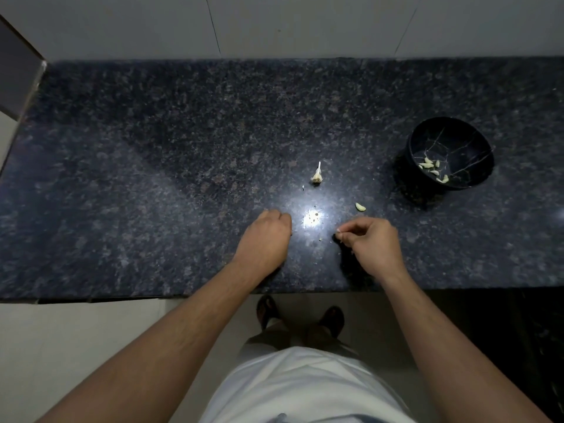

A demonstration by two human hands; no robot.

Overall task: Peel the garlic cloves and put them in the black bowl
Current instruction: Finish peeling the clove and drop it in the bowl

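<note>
A dark speckled counter (152, 166) carries the black bowl (448, 152), which stands at its right side with several peeled cloves (432, 167) lying in its bottom. Left of the bowl and well apart from it sits the garlic stem (317, 175), a leftover root end with a thin stalk. One loose clove (360, 206) lies between the stem and the bowl, nearer the counter's front edge. The left hand (268, 236) rests curled on the counter, left of the loose clove; whether it grips anything cannot be told. The right hand (370, 241) pinches a small pale bit at its fingertips, just in front of that clove
</note>
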